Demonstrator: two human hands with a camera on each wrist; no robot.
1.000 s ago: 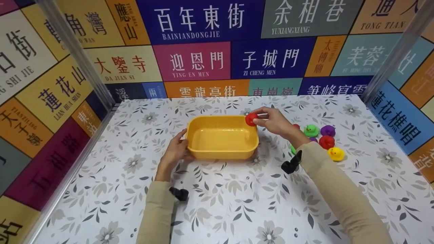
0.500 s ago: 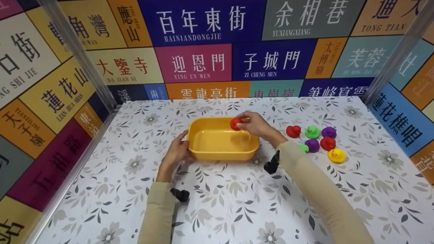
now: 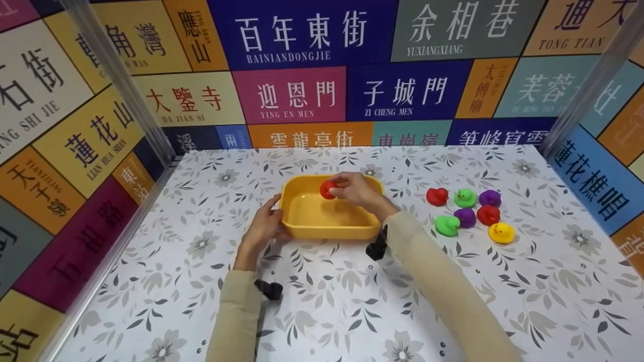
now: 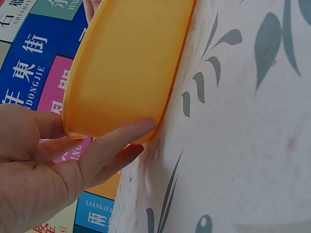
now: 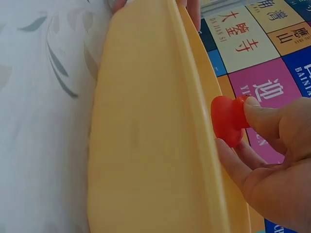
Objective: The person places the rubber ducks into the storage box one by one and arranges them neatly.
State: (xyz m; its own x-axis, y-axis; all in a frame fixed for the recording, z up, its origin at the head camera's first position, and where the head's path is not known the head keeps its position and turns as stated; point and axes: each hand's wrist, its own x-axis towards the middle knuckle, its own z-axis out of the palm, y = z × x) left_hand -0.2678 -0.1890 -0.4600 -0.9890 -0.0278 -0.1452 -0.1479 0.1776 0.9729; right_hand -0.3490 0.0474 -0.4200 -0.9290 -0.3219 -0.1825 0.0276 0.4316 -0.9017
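Red duck [image 3: 328,189] leads my feed: a second ago it was by the back right corner of the basin [image 3: 327,232]; now it has travelled left, to just above centre of the frame, over the basin's floor. The right hand [image 3: 358,191] pinches it between thumb and fingertips, so I judge the carry nearly done, the release not yet made. Whether it dips below the rim I cannot tell. The left hand [image 3: 263,223] has hardly shifted, fingers rather straight against the basin's left end, seemingly steadying it. With the right sleeve [image 3: 437,281] swung away, I now see all of the green duck [image 3: 447,225], lower left in the cluster of ducks [image 3: 488,215] right of centre.
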